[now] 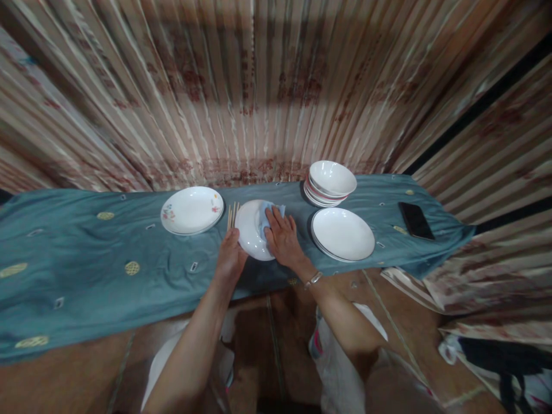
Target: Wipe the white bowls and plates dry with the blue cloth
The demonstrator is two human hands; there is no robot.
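Note:
My left hand (231, 253) grips the left rim of a round white plate (250, 233), holding it above the cloth-covered table. Pressed on the plate's right part is a light blue cloth (266, 217), under the fingers of my right hand (282, 237). The right wrist wears a bracelet (313, 280). Several thin wooden chopsticks (232, 215) lie just behind the plate's left edge, partly hidden by it. Left of them sits a small stack of white plates with a floral pattern (192, 210).
Stacked white bowls (333, 178) stand at the back right, with a stack of plain white plates (344, 234) in front of them. A black phone (416, 220) lies farther right on the green tablecloth (99, 264). Pleated curtains (276, 86) hang behind the table.

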